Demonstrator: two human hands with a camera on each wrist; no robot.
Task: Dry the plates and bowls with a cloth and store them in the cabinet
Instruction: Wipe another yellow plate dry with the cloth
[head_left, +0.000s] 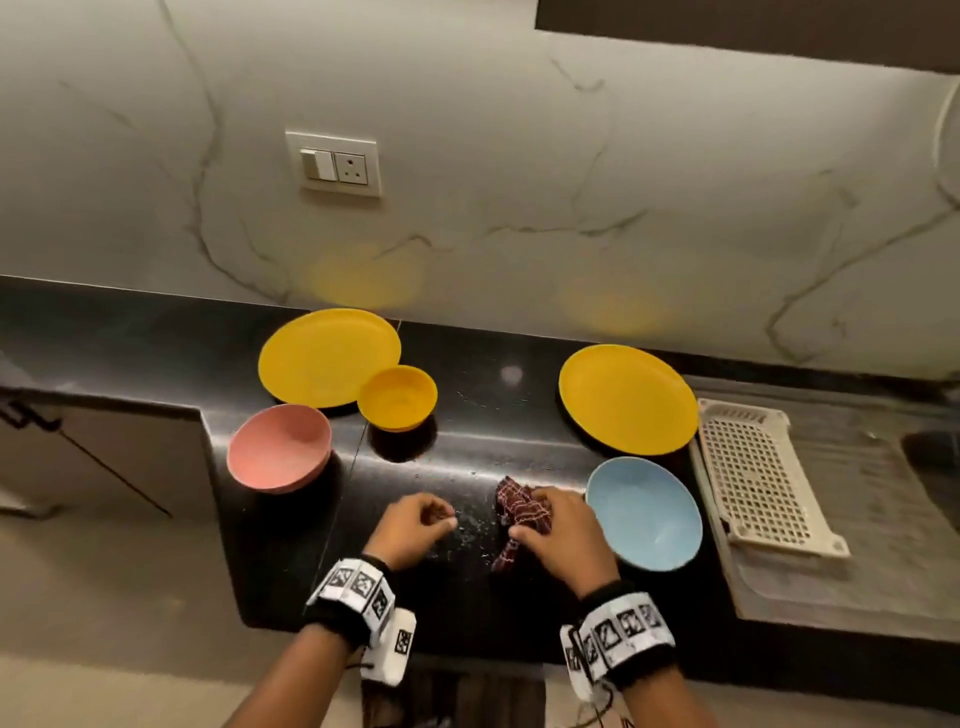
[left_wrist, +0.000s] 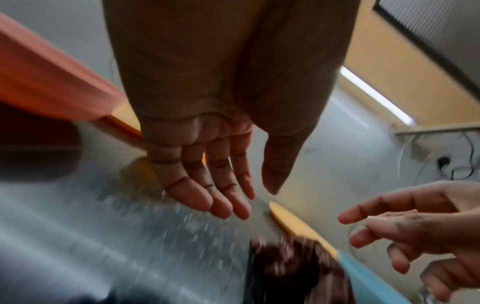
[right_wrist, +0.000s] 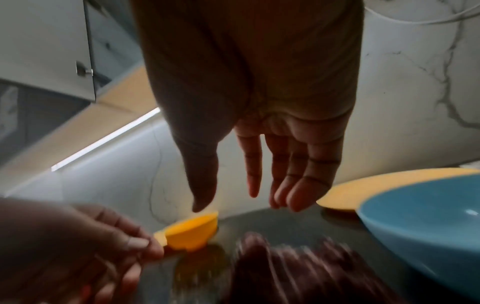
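Observation:
A crumpled dark red checked cloth (head_left: 519, 512) (left_wrist: 285, 271) (right_wrist: 298, 271) lies on the black counter (head_left: 467, 415). My right hand (head_left: 545, 525) (right_wrist: 241, 205) is over it with fingers extended, not gripping it in the wrist views. My left hand (head_left: 415, 522) (left_wrist: 249, 201) hovers empty to the cloth's left. A blue bowl (head_left: 644, 512) (right_wrist: 428, 216) sits just right of my right hand. Behind are a yellow plate (head_left: 626, 397), another yellow plate (head_left: 327, 356), a small yellow bowl (head_left: 397, 397) (right_wrist: 192, 232) and a pink bowl (head_left: 280, 447) (left_wrist: 39, 82).
A white perforated drying rack (head_left: 763, 473) lies on the steel drainboard at the right, with the sink basin (head_left: 935, 457) beyond. A wall socket (head_left: 335, 163) is on the marble backsplash. The counter ends at the left, near a lower cabinet (head_left: 104, 457).

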